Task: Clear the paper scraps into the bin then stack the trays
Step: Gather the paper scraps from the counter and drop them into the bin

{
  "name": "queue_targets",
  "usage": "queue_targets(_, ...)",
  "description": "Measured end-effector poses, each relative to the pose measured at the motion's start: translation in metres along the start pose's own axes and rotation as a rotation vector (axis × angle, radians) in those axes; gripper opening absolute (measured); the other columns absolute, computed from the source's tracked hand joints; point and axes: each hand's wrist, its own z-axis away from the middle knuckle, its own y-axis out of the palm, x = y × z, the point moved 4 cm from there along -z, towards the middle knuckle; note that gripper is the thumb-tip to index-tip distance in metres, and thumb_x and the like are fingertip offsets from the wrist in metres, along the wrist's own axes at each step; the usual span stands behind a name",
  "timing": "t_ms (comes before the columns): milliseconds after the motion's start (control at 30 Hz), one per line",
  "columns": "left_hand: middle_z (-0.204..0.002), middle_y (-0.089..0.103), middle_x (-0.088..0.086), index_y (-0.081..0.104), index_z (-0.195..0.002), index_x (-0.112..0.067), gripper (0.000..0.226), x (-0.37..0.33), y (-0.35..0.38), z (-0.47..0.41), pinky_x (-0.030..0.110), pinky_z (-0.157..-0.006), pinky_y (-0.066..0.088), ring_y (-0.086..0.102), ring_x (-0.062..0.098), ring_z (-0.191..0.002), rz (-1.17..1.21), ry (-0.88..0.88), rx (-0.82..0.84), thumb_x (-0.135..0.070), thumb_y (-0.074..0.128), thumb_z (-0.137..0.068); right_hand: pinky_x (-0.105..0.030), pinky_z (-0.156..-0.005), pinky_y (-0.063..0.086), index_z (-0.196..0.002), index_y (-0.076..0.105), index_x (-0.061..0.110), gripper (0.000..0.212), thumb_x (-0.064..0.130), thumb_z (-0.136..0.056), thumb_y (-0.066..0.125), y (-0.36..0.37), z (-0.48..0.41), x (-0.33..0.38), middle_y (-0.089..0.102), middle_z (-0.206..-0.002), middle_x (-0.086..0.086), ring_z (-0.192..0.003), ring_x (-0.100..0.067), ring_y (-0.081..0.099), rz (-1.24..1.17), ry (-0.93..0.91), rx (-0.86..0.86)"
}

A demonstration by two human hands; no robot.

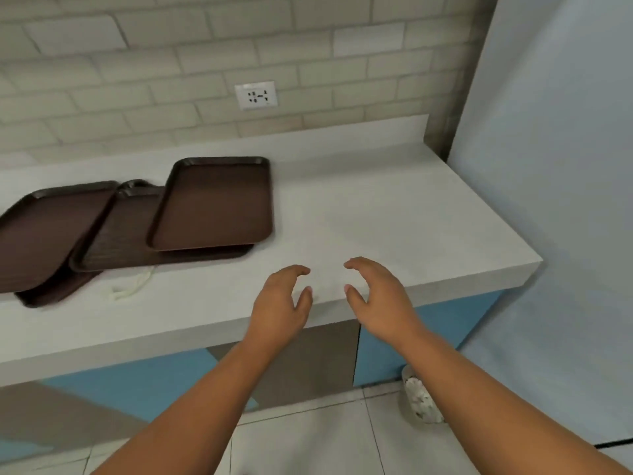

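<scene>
Several brown trays lie overlapping on the left of the white counter (pixel 376 207). The top tray (pixel 212 204) rests on a middle tray (pixel 116 241), and another tray (pixel 41 231) lies further left. A white bin (pixel 419 402) holding paper scraps stands on the floor below the counter's right end, partly hidden by my right forearm. My left hand (pixel 281 303) and my right hand (pixel 376 299) hover over the counter's front edge, palms facing each other, fingers loosely curved, holding nothing.
A pale cord (pixel 133 289) lies on the counter under the trays' front edge. A wall socket (pixel 256 95) sits in the brick wall behind. A blue-grey wall (pixel 548 166) stands to the right of the counter's end. The floor is tiled.
</scene>
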Motion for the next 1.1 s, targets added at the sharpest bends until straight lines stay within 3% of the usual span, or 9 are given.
queue_targets(300, -0.134, 0.059, -0.004, 0.059, -0.129, -0.021, 0.032, 0.168, -0.130, 0.036, 0.028, -0.105, 0.038, 0.048, 0.015, -0.128, -0.159, -0.196, -0.126, -0.025, 0.057, -0.098, -0.022, -0.111, 0.030, -0.138, 0.048, 0.029, 0.041, 0.030, -0.097, 0.053, 0.135, -0.028, 0.107, 0.045, -0.145, 0.010, -0.135, -0.008, 0.039, 0.017, -0.079, 0.202)
queue_targets(533, -0.141, 0.053, 0.007, 0.064, -0.126, -0.018, 0.033, 0.281, -0.188, 0.021, 0.041, -0.108, 0.039, 0.040, 0.028, -0.132, -0.335, -0.302, -0.125, -0.024, 0.061, -0.094, -0.021, -0.108, 0.030, -0.137, 0.049, 0.027, 0.042, 0.028, -0.096, 0.054, 0.226, -0.057, 0.163, 0.047, -0.144, 0.007, -0.132, -0.010, 0.042, 0.073, -0.072, 0.265)
queue_targets(633, -0.147, 0.046, 0.008, 0.059, -0.132, -0.022, 0.040, 0.317, -0.194, 0.012, 0.044, -0.106, 0.039, 0.037, 0.031, -0.134, -0.388, -0.357, -0.049, -0.031, 0.060, -0.093, -0.021, -0.109, 0.029, -0.138, 0.048, 0.026, 0.043, 0.028, -0.096, 0.054, 0.254, -0.065, 0.174, 0.046, -0.145, 0.006, -0.133, -0.010, 0.041, 0.108, -0.054, 0.276)
queue_targets(733, -0.147, 0.046, 0.004, 0.056, -0.135, -0.026, 0.039, 0.338, -0.190, 0.005, 0.040, -0.105, 0.040, 0.039, 0.028, -0.130, -0.396, -0.353, 0.045, -0.034, 0.055, -0.096, -0.026, -0.116, 0.027, -0.141, 0.046, 0.024, 0.046, 0.026, -0.096, 0.054, 0.276, -0.069, 0.179, 0.043, -0.148, 0.004, -0.138, -0.013, 0.036, 0.166, -0.040, 0.308)
queue_targets(867, -0.117, 0.062, 0.001, 0.069, -0.116, -0.018, 0.023, 0.345, -0.186, -0.002, 0.030, -0.085, 0.046, 0.051, 0.022, -0.107, -0.320, -0.247, 0.047, -0.020, 0.057, -0.096, -0.032, -0.119, 0.024, -0.144, 0.043, 0.023, 0.049, 0.026, -0.096, 0.053, 0.293, -0.070, 0.178, 0.040, -0.152, 0.003, -0.143, -0.016, 0.030, 0.242, -0.006, 0.338)
queue_targets(967, -0.100, 0.065, 0.004, 0.067, -0.109, -0.015, 0.018, 0.338, -0.187, -0.007, 0.026, -0.074, 0.043, 0.060, 0.024, -0.093, -0.218, -0.245, 0.101, -0.014, 0.052, -0.098, -0.031, -0.119, 0.024, -0.143, 0.044, 0.023, 0.048, 0.027, -0.096, 0.054, 0.295, -0.071, 0.175, 0.041, -0.151, 0.003, -0.141, -0.015, 0.032, 0.225, 0.029, 0.316)
queue_targets(1100, -0.103, 0.064, -0.001, 0.063, -0.114, -0.018, 0.029, 0.306, -0.187, -0.008, 0.023, -0.079, 0.043, 0.059, 0.018, -0.092, 0.040, -0.243, 0.160, -0.007, 0.041, -0.101, -0.027, -0.115, 0.028, -0.142, 0.045, 0.023, 0.046, 0.029, -0.097, 0.054, 0.284, -0.072, 0.176, 0.044, -0.148, 0.003, -0.137, -0.014, 0.038, 0.178, 0.072, 0.241)
